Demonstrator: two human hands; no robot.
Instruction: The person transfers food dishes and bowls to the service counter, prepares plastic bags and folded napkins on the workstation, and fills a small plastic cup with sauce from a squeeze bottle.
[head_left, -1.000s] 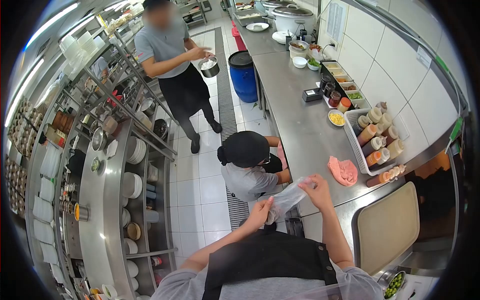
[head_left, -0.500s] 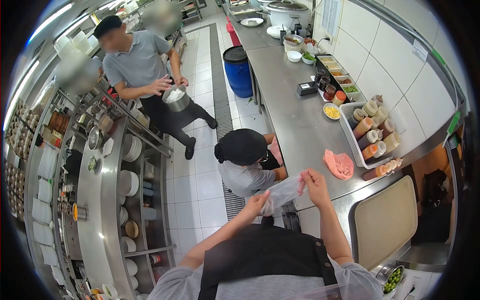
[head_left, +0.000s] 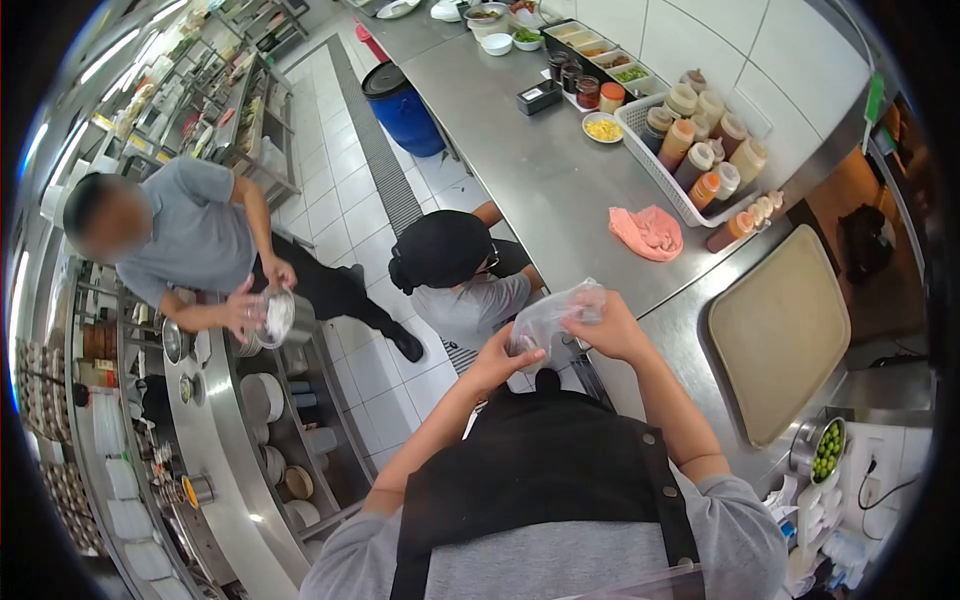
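A clear plastic bag (head_left: 545,318) is stretched between my two hands in front of my apron. My left hand (head_left: 498,362) grips its lower left side with the thumb pressed against the film. At the bag's right end is my right hand (head_left: 612,328), its fingers curled on the film and partly covered by it. Whether anything lies inside the bag is hard to make out. Just beyond my right hand, a crumpled pink cloth (head_left: 648,233) rests on the steel counter (head_left: 500,120).
A crouching person (head_left: 440,255) is directly ahead beside the counter. At left, a standing person (head_left: 200,235) holds a metal pot (head_left: 287,320) of white contents. A white basket (head_left: 655,172) of sauce bottles, a beige tray (head_left: 785,335) and a bowl of green fruits (head_left: 826,450) are on the right.
My hands have come closer together and the bag is bunched up more. The standing person has come nearer on the left, with the pot tilted. My view has turned.
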